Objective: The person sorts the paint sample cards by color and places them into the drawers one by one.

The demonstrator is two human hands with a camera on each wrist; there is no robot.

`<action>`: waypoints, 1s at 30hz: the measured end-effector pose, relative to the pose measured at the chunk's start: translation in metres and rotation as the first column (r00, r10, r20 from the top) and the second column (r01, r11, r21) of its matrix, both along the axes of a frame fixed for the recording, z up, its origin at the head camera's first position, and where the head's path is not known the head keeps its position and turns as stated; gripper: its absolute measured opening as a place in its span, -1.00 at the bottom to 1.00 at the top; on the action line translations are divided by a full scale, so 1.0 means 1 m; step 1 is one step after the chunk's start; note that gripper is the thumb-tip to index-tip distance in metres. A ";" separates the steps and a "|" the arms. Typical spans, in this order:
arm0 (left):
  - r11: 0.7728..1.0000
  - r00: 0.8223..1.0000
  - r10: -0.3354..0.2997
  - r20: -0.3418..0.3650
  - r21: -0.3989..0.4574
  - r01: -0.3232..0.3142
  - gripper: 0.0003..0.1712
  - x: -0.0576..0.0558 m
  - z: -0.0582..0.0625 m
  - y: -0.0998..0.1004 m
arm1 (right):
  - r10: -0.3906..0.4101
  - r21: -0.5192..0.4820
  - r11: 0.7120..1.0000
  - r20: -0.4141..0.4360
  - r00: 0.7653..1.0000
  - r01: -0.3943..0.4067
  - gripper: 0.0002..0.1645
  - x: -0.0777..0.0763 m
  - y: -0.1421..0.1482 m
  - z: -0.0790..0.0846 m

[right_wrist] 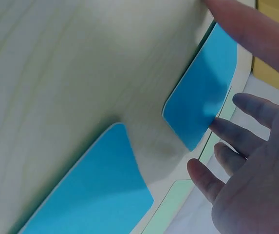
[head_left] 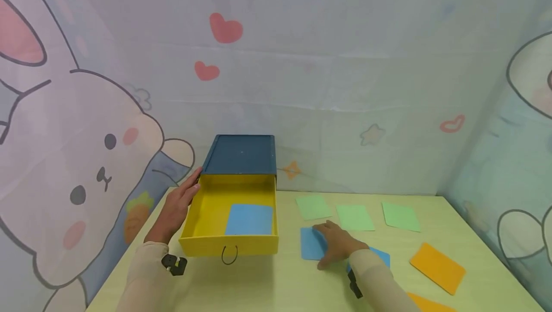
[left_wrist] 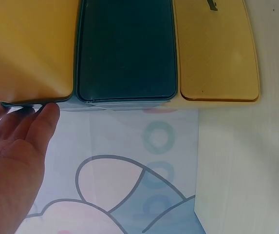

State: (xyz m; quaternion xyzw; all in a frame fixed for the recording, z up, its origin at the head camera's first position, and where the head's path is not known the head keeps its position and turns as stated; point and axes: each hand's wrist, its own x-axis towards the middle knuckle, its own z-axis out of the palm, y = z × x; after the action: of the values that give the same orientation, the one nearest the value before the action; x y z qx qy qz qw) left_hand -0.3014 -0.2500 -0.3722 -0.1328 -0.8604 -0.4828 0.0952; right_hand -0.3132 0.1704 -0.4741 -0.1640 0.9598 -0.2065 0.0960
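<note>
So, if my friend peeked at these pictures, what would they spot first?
Probably the giant rabbit on the left of the backdrop. Next, the bright yellow drawer sticking out of the dark-topped box, with a blue card inside. Then the right hand, reaching over another blue card on the table.

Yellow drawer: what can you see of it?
The yellow drawer looks smooth, possibly plastic, with low walls and a thin dark loop at its front. Pulled out of the dark cabinet, it is the top of three tiers. A blue card lies inside, toward the front right. The left hand is beside it; contact is unclear.
</note>
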 end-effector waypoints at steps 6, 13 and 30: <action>1.000 1.000 0.008 -0.001 0.005 -0.008 -0.36 -0.001 -0.001 -0.001 | 0.022 0.002 1.000 -0.027 0.999 -0.022 0.18 -0.001 -0.003 0.000; 1.000 1.000 0.002 -0.005 0.016 -0.002 -0.36 -0.002 -0.002 -0.001 | 0.015 0.054 0.998 -0.045 0.999 -0.013 0.13 -0.003 -0.004 -0.002; 0.998 1.000 -0.018 -0.004 0.055 0.018 -0.35 -0.002 -0.002 -0.001 | 0.070 0.033 0.997 -0.171 0.983 -0.065 0.13 0.003 -0.001 0.027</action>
State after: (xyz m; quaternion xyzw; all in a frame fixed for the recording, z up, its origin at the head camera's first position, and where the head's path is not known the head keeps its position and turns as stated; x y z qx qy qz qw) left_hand -0.3030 -0.2511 -0.3744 -0.1386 -0.8454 -0.5069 0.0962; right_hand -0.3099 0.1699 -0.4467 -0.2125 0.9611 -0.1751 0.0218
